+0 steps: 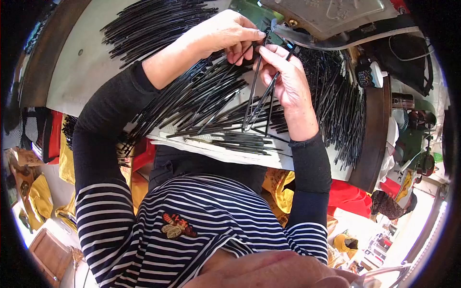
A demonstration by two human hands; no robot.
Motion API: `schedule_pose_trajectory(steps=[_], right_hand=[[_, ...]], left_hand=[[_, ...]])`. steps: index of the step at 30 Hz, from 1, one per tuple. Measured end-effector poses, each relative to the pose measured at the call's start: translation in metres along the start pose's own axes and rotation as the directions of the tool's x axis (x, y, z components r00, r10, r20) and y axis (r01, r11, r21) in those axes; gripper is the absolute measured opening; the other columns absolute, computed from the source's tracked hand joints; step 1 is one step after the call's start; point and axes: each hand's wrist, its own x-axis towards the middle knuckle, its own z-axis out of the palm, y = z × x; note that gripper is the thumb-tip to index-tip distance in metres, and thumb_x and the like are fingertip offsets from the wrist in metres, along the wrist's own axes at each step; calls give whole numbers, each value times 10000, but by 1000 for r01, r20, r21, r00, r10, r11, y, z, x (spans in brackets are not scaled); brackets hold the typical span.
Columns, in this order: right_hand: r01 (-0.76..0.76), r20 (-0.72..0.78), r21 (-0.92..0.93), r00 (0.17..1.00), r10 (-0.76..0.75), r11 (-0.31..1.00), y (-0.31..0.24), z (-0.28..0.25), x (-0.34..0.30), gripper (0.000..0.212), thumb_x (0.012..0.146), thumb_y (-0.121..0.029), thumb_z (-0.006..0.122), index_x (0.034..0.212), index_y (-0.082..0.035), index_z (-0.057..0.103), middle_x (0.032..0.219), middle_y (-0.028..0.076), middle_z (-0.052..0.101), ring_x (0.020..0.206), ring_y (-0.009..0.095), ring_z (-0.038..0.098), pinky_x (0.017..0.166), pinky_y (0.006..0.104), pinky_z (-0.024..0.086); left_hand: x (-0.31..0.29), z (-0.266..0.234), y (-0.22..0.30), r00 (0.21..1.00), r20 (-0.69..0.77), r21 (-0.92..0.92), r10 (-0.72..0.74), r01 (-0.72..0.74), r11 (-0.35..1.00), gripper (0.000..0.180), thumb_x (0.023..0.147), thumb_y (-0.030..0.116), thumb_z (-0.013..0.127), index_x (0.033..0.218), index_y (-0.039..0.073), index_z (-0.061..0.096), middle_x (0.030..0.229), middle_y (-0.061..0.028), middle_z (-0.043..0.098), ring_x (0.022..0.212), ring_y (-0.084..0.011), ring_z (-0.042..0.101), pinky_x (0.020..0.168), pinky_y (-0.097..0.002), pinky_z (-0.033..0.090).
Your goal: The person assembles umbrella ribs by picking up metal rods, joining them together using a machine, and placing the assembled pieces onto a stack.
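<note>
My left hand point(229, 36) reaches in from the left, its thumb and fingertips pinched on the upper end of a thin black rod. Close beside it, my right hand point(284, 77) is closed round a set of thin black rods point(250, 108) that hang down and spread toward the table's near edge. These rods seem joined to one another, with a small bright blue spot near the top. Both hands are just below a grey metal machine point(336, 17), near its light blue part. The fingertips partly hide where the rods meet.
Bundles of similar black rods cover the white table point(72, 79): a pile at the far left point(149, 29), a middle pile point(192, 96) and a right pile point(336, 105). A dark cup-like container point(370, 77) stands at the right edge. Yellow bags point(41, 197) lie on the floor.
</note>
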Motion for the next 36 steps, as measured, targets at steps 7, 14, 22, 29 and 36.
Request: schedule_pose_trajectory(steps=[7,14,22,29,36], right_hand=[[-17,-47,64,999,20,998,-2,7,-6,159,837,-170,598,874,-17,575,688,64,597,494,89,500,435,184,365],[-11,-148,9,989,12,1000,1,0,-10,169,825,-207,606,890,-53,577,616,6,564,439,61,465,411,169,336],[-71,-151,-346,988,19,935,-34,-43,-44,251,843,-179,563,998,17,577,601,-31,482,487,43,420,454,173,325],[-325,-288,-945,764,-578,41,-68,-116,-73,359,794,-235,613,1120,-89,574,888,66,661,712,217,637,665,308,479],[144,211,-967,913,-348,-210,-15,-64,-52,182,796,-124,565,972,-88,588,980,60,589,808,246,606,695,361,490]], left_hand=[[-3,5,6,999,-31,-47,9,-11,999,336,871,319,555,790,-7,579,551,-65,567,384,-105,532,340,-191,394],[1,7,1,998,-62,76,24,-19,997,337,857,329,577,822,-4,608,568,-49,575,390,-83,524,354,-181,379],[-19,8,36,961,100,374,-259,205,905,230,815,222,531,759,34,650,741,-104,667,606,-272,625,558,-377,489],[-40,48,23,923,340,775,178,-383,503,295,760,302,632,816,13,641,613,-177,594,588,-320,613,597,-372,503],[-41,52,10,947,306,851,99,-318,418,178,714,188,591,757,17,615,628,-162,601,615,-319,612,620,-376,503]])
